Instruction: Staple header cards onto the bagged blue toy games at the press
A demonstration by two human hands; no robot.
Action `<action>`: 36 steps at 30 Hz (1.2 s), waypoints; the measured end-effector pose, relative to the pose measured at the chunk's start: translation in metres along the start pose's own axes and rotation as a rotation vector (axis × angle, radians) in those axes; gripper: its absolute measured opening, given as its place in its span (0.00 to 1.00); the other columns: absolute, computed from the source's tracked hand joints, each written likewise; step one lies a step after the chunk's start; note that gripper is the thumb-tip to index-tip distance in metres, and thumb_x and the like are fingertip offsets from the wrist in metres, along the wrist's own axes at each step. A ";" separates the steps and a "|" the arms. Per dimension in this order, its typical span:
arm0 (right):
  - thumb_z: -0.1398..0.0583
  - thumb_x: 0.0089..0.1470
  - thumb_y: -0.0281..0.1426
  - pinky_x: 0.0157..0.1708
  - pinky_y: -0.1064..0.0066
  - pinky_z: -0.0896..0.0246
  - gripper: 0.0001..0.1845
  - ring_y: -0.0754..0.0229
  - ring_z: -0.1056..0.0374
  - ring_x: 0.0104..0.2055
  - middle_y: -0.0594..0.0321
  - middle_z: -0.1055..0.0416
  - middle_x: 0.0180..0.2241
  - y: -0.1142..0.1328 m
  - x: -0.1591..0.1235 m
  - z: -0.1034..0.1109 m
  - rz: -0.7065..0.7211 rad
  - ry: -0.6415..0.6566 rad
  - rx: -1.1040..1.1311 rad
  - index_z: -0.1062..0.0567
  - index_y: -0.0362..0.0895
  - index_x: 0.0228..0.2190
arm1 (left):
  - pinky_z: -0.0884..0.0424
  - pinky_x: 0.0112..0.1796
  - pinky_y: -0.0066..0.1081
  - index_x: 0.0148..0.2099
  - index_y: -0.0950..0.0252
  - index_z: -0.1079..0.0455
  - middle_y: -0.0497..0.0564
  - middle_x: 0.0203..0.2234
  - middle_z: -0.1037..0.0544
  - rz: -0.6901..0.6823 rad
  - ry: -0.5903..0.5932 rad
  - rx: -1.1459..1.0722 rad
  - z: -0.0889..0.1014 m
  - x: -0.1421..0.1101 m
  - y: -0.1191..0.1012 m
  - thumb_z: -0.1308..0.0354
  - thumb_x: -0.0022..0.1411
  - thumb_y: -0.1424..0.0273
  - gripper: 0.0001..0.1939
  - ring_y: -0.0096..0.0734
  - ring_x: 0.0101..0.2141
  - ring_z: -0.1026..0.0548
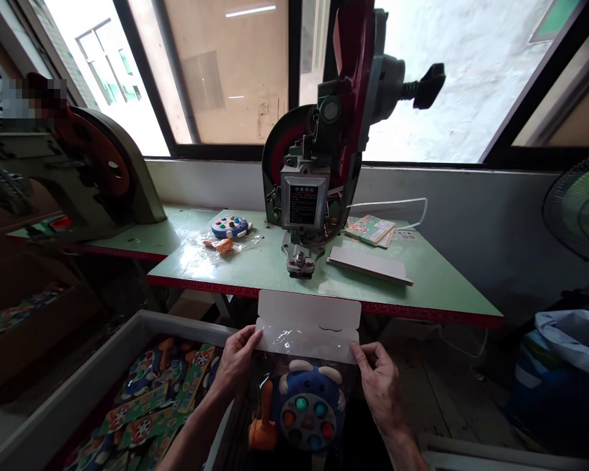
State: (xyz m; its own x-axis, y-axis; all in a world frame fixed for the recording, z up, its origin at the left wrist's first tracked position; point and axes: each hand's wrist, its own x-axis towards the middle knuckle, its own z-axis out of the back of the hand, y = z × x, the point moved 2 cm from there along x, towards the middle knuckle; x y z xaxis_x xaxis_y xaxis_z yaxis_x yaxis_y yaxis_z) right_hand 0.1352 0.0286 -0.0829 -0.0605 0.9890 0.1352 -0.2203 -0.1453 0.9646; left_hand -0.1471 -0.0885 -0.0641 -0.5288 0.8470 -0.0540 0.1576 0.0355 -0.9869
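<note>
Between my two hands hangs a clear plastic bag with a blue animal-shaped toy and an orange piece inside. A white header card, creased across its middle, lies over the bag's top. My left hand pinches the card and bag at the left edge, thumb on top. At the right edge my right hand pinches them between thumb and fingers. The card's upper flap stands just in front of the table edge, below the head of a stapling machine.
A green table carries a similar blue toy, an orange piece in plastic, folded cards and printed cards. Lower left, a grey bin holds several packed toys. Another machine stands left, a fan right.
</note>
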 end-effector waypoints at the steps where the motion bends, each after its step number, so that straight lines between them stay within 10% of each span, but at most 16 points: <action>1: 0.36 0.53 0.56 0.31 0.69 0.38 0.26 0.59 0.34 0.29 0.65 0.29 0.24 -0.001 0.001 -0.001 0.005 -0.001 0.009 0.27 0.46 0.26 | 0.28 0.36 0.28 0.46 0.67 0.18 0.52 0.34 0.15 -0.008 0.009 0.025 0.002 0.000 0.000 0.31 0.57 0.54 0.23 0.38 0.36 0.22; 8: 0.31 0.49 0.51 0.37 0.65 0.32 0.22 0.55 0.28 0.33 0.61 0.23 0.29 -0.011 0.008 -0.006 -0.049 0.017 0.187 0.25 0.46 0.33 | 0.29 0.35 0.29 0.46 0.67 0.20 0.53 0.35 0.16 0.060 0.053 0.071 0.011 0.005 -0.009 0.30 0.54 0.53 0.25 0.38 0.35 0.23; 15: 0.29 0.50 0.42 0.32 0.69 0.33 0.42 0.59 0.29 0.29 0.67 0.23 0.27 0.009 0.012 0.000 -0.192 0.361 0.504 0.35 0.50 0.63 | 0.28 0.40 0.31 0.50 0.64 0.22 0.53 0.40 0.17 0.044 0.173 0.117 0.018 0.008 -0.023 0.30 0.56 0.56 0.24 0.43 0.41 0.22; 20: 0.27 0.46 0.42 0.29 0.69 0.34 0.26 0.57 0.27 0.30 0.62 0.20 0.33 -0.001 0.013 -0.001 -0.293 0.435 0.620 0.23 0.50 0.46 | 0.33 0.29 0.25 0.60 0.60 0.31 0.48 0.30 0.19 0.092 0.151 -0.024 0.021 0.008 -0.011 0.29 0.55 0.59 0.33 0.33 0.29 0.25; 24: 0.27 0.43 0.46 0.30 0.68 0.33 0.18 0.53 0.25 0.33 0.61 0.20 0.31 -0.012 0.013 -0.004 -0.324 0.405 0.629 0.22 0.46 0.27 | 0.38 0.26 0.21 0.39 0.64 0.23 0.47 0.25 0.21 0.070 0.144 -0.096 0.018 0.005 -0.004 0.28 0.52 0.58 0.17 0.26 0.24 0.30; 29: 0.31 0.48 0.48 0.40 0.61 0.29 0.20 0.47 0.23 0.42 0.57 0.18 0.39 -0.008 0.010 0.000 -0.324 0.480 0.574 0.18 0.47 0.36 | 0.38 0.27 0.21 0.29 0.66 0.20 0.47 0.23 0.24 0.055 0.098 -0.118 0.016 0.004 -0.002 0.27 0.48 0.61 0.13 0.25 0.25 0.32; 36: 0.28 0.48 0.44 0.42 0.63 0.28 0.17 0.50 0.23 0.42 0.57 0.18 0.38 -0.012 0.010 0.000 -0.072 0.264 0.418 0.18 0.47 0.36 | 0.29 0.36 0.27 0.38 0.64 0.15 0.53 0.36 0.16 0.079 0.114 -0.016 0.023 0.000 0.000 0.34 0.54 0.64 0.12 0.38 0.37 0.23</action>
State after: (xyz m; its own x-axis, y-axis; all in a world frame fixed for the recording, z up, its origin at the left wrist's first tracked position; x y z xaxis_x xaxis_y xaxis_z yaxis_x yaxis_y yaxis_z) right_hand 0.1370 0.0399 -0.0932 -0.3157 0.9473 0.0547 0.1725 0.0006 0.9850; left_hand -0.1666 -0.1012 -0.0672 -0.4162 0.9023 -0.1125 0.2082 -0.0258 -0.9777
